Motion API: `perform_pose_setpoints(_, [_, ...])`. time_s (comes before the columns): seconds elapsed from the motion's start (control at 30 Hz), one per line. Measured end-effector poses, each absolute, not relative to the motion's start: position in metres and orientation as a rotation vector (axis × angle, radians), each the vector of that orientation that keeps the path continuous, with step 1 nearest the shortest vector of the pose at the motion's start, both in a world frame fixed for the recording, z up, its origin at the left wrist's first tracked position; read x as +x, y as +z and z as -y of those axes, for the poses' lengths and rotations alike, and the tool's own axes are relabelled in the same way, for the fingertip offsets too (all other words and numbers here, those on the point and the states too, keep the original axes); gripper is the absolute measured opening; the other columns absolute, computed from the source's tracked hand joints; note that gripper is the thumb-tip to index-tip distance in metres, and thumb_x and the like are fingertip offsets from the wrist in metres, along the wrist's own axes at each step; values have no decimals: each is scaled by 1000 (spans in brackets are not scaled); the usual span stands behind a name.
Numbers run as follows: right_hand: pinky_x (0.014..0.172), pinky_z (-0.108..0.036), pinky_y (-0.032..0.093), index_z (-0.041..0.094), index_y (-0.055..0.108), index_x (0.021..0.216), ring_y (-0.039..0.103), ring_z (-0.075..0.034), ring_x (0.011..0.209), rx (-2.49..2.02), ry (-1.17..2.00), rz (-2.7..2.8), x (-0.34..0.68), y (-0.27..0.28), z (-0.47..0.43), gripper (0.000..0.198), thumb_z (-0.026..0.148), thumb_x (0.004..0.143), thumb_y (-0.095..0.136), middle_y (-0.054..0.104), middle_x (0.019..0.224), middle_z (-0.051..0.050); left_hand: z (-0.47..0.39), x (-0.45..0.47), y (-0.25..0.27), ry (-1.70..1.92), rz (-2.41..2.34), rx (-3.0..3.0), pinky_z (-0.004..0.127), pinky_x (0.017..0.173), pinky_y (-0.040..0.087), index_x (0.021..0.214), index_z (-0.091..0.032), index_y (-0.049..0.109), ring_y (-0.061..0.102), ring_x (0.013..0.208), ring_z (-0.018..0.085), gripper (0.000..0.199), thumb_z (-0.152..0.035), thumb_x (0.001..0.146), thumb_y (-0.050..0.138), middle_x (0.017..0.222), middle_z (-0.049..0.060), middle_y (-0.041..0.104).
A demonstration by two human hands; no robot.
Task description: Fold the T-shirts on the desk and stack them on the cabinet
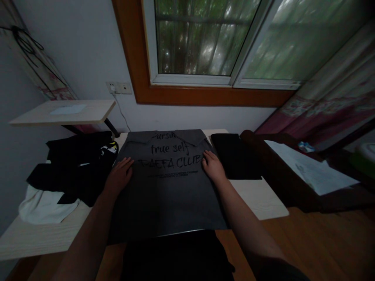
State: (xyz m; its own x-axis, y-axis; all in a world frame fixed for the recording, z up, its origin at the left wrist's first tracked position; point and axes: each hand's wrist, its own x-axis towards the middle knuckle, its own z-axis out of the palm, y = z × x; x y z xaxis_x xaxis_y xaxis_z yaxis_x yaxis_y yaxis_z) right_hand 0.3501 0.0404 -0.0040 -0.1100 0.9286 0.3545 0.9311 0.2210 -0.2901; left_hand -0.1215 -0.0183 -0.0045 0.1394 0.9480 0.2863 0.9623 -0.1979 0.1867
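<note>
Two hands lie on one dark grey garment point(172, 199): the left hand point(120, 172) at its left side, the right hand point(214, 166) at its right, both palm down with fingers extended, pressing rather than gripping. The garment is spread across the middle of the counter point(254, 199), from near its far edge to its near edge. Toward the left end lie one heap of black clothing point(84, 164), whose pieces cannot be counted in the dimness, and one white cloth point(43, 207), partly hidden under the black. One folded black cloth point(236, 156) lies at the far right. The top row of lettering is partly lost in a fold, "true self" reads clearly, and the smallest print is hard to make out. Both forearms run out of the bottom of the view. The counter is pale wood-grain; one raised shelf point(96, 109) above its far left corner bears one sheet of paper point(68, 109). Behind are a white wall, two socket plates point(119, 88), one white cable point(124, 115) and a brown-framed window point(205, 43), its top cut off. Patterned curtains point(325, 89) hang at both sides; the floor point(345, 242) is brown wood.
</note>
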Motion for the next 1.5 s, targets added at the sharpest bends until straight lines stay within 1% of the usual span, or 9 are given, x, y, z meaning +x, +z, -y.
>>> perform_pose_setpoints(0.17, [118, -47, 37, 10, 63, 136, 48, -28, 139, -1720, -48, 2053, 352, -4, -41, 47, 26, 96, 44, 58, 145, -15, 20, -123, -4, -515, 1967, -2306, 48, 121, 34, 136, -20, 62, 46, 143, 25, 47, -29, 96, 39, 150, 8, 55])
perform_pose_setpoints(0.3, [118, -48, 35, 10, 65, 134, 46, -30, 139, -1752, -97, 2043, 354, -4, -41, 45, 27, 96, 46, 60, 143, -15, 21, -126, -4, -517, 1950, -2236, 48, 123, 32, 132, -17, 65, 48, 142, 28, 46, -29, 96, 40, 146, 10, 59])
perform_pose_setpoints(0.43, [118, -46, 35, 9, 65, 133, 43, -30, 139, -1775, -138, 2035, 353, -2, -40, 45, 27, 96, 46, 62, 141, -14, 24, -126, 0, -534, 1976, -2155, 46, 120, 36, 128, -16, 67, 50, 139, 28, 44, -27, 94, 42, 140, 12, 63])
perform_pose_setpoints(0.63, [112, -48, 39, 13, 65, 134, 42, -33, 137, -1838, -182, 2040, 348, 5, -33, 45, 26, 97, 44, 60, 142, -12, 29, -126, 3, -529, 1982, -2059, 45, 119, 36, 125, -14, 68, 48, 137, 30, 43, -24, 92, 42, 135, 15, 64])
perform_pose_setpoints(0.77, [106, -46, 41, 16, 64, 134, 44, -34, 132, -1878, -247, 2076, 346, 14, -24, 43, 25, 97, 45, 60, 142, -12, 34, -129, 3, -522, 1988, -2040, 45, 117, 38, 125, -14, 67, 51, 131, 30, 42, -22, 93, 42, 134, 16, 63])
perform_pose_setpoints(0.97, [98, -40, 42, 16, 63, 134, 46, -31, 123, -1960, -362, 2129, 344, 26, -13, 41, 22, 99, 43, 61, 137, -13, 48, -126, 13, -402, 2038, -1973, 43, 107, 46, 125, -15, 67, 54, 123, 30, 39, -22, 93, 46, 136, 15, 59])
perform_pose_setpoints(1.13, [90, -38, 45, 18, 61, 135, 46, -32, 121, -2041, -423, 2121, 339, 31, -4, 40, 25, 100, 42, 56, 141, -14, 60, -116, 24, -305, 2101, -1893, 41, 97, 50, 127, -18, 66, 55, 115, 30, 39, -23, 94, 46, 135, 15, 57])
perform_pose_setpoints(1.33, [82, -37, 49, 21, 60, 135, 47, -32, 116, -2147, -436, 2094, 335, 38, 10, 40, 30, 101, 41, 49, 147, -14, 68, -112, 32, -227, 2174, -1854, 35, 86, 50, 127, -17, 65, 58, 105, 27, 39, -26, 98, 41, 125, 14, 57])
perform_pose_setpoints(1.5, [74, -31, 51, 22, 61, 132, 54, -28, 107, -2209, -410, 2072, 336, 40, 16, 38, 31, 103, 39, 52, 135, -16, 76, -109, 33, -179, 2245, -1826, 32, 68, 47, 132, -19, 62, 62, 88, 22, 43, -29, 101, 35, 119, 12, 58])
